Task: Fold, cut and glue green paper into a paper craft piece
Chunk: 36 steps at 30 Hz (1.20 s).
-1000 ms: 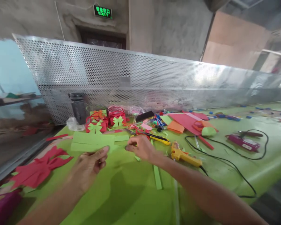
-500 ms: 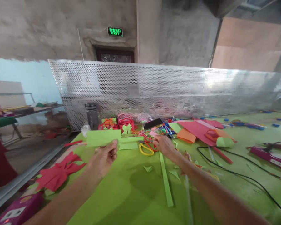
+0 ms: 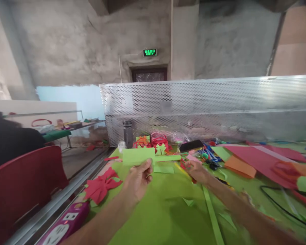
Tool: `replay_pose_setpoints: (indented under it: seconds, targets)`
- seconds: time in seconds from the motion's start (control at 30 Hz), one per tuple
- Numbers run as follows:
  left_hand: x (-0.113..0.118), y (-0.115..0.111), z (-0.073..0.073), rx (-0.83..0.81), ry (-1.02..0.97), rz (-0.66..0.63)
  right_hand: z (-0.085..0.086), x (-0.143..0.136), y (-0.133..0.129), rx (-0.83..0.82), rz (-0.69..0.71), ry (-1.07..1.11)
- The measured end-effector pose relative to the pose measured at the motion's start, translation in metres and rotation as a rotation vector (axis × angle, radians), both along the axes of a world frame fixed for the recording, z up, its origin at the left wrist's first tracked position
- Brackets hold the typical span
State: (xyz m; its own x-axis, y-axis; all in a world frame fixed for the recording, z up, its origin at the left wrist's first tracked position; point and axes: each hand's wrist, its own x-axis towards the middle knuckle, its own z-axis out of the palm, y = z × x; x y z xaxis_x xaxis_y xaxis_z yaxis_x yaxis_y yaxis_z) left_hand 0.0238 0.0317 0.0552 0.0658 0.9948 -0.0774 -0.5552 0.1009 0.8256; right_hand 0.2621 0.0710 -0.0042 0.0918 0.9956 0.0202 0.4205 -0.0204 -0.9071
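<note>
Pinched between the thumb and fingers of my left hand [image 3: 139, 178] is a light green paper piece [image 3: 136, 156], held upright. A narrow green strip [image 3: 169, 158] sticks out to its right; whether the two are joined I cannot tell. My right hand [image 3: 198, 172] is closed on a pair of scissors [image 3: 181, 169] with yellow and red handles, tilted up off the table; the blades are hard to make out. Between the hands lies a small green paper rectangle [image 3: 163, 169]. A long green strip [image 3: 212, 214] runs below my right wrist.
Red paper petals [image 3: 103, 185] and a purple power strip [image 3: 68, 221] lie at left. Small red paper baskets [image 3: 159, 140], a dark bottle [image 3: 128, 133] and a black phone-like slab [image 3: 191, 146] are behind. Pink and orange sheets [image 3: 255, 160] spread right. A person sits beyond the red chair [image 3: 28, 183].
My right hand has closed on the scissors and raised them, so the yellow handle now shows edge-on. My left hand still holds the green paper. The view has swung left and up.
</note>
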Motion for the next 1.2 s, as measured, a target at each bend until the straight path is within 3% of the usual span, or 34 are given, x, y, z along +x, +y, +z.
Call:
replay_pose_setpoints:
  seconds: [0.2,0.33,0.57,0.77,0.87,0.97,1.2]
  targets:
    - [0.009,0.01,0.029,0.068,-0.033,0.022,0.026,-0.025,-0.033,0.074,0.21,0.367]
    - [0.013,0.014,0.037,0.085,-0.022,-0.003,0.023,-0.047,-0.055,0.112,0.299,0.525]
    - [0.016,0.018,0.043,0.095,-0.074,-0.01,0.019,-0.06,-0.072,0.263,0.251,0.708]
    - [0.018,0.01,0.052,0.101,-0.145,-0.016,-0.001,-0.067,-0.08,0.383,0.161,0.634]
    - [0.025,0.004,0.051,0.1,-0.16,-0.023,-0.007,-0.068,-0.084,0.367,0.229,0.532]
    - [0.035,-0.001,0.047,0.086,-0.17,-0.041,-0.002,-0.071,-0.086,0.391,0.299,0.412]
    - [0.048,-0.012,0.04,0.081,-0.226,-0.071,0.016,-0.083,-0.092,0.518,0.139,0.32]
